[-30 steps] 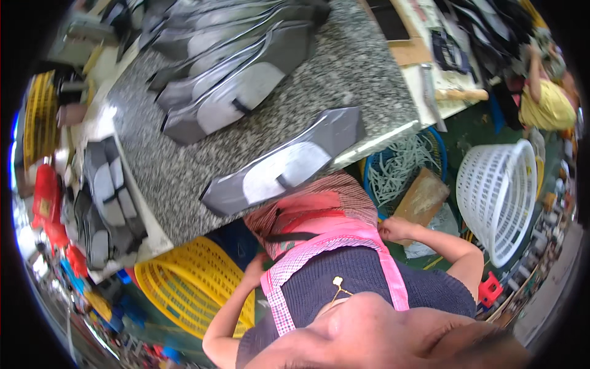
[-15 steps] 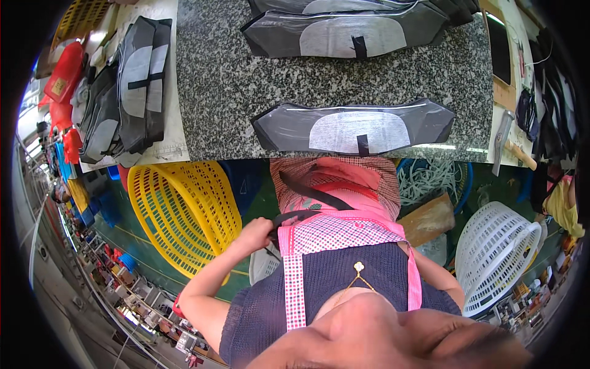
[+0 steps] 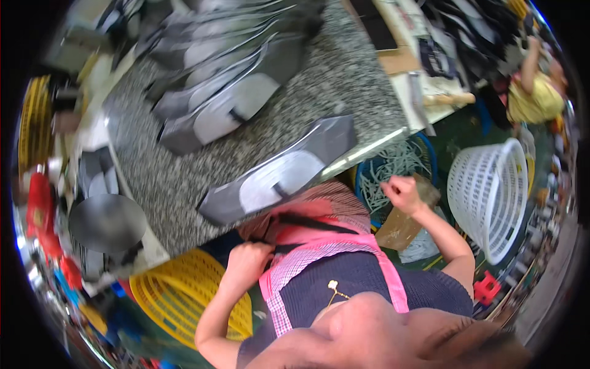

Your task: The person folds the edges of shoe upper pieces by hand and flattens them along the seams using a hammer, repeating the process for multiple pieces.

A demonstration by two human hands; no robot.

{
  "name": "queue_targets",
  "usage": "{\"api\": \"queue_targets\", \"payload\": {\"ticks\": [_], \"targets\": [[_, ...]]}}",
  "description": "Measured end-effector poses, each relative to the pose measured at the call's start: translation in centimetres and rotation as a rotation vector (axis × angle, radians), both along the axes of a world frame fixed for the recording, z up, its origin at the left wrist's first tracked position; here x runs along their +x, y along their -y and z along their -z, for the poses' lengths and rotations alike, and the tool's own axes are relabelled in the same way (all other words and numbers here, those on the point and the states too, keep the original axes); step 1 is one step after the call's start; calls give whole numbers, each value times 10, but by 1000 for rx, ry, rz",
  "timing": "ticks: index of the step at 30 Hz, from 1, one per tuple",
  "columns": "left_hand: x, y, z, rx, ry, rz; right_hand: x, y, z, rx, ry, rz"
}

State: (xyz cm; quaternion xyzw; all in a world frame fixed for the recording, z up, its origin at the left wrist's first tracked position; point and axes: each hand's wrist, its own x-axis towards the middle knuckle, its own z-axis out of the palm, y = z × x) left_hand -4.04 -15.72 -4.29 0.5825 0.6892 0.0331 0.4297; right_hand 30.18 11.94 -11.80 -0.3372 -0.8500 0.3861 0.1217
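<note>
My left hand (image 3: 247, 263) is closed at the side of my waist, fingers round a black strap (image 3: 322, 222) that runs across the pink apron (image 3: 353, 244). My right hand (image 3: 402, 193) is raised in front of a blue-rimmed basket (image 3: 428, 152) of pale strips. Its fingers are curled, and whatever they may hold cannot be made out. On the speckled stone tabletop (image 3: 178, 212), at the near edge, lies a flat dark grey fabric piece (image 3: 335, 136) with a light rounded panel and a small black tab. Neither hand touches it.
A row of similar grey pieces (image 3: 230, 111) overlaps farther back on the table. Below stand a yellow basket (image 3: 178, 295) and a white basket (image 3: 485, 197). A wooden-handled tool (image 3: 448, 98) lies at the table's right side. Another person in yellow (image 3: 534, 101) is at far right.
The view has swung, so the table now slants. My right hand has come into sight, lifted to the right of my body. My left hand stays at the waist.
</note>
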Motion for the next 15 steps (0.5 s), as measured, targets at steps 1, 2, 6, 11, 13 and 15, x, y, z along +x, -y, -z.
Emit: {"api": "queue_targets", "payload": {"ticks": [1, 2, 6, 11, 13, 15], "targets": [[-9, -22, -8, 79, 107, 2, -2, -21, -15, 208, -90, 0], [-10, -37, -25, 151, 197, -12, -3, -41, -30, 417, -192, -22], [-22, -93, -71, 334, 410, -70, -19, -113, -83, 579, -149, 406], [-32, -182, -56, 586, 191, -180, -6, -163, -75, 669, 211, 28], [-27, -210, -43, 640, 229, -237, -11, -165, -75, 695, 226, 16], [-25, -227, -29, 619, 254, -264, -5, -173, -75, 777, 348, -45]]}}
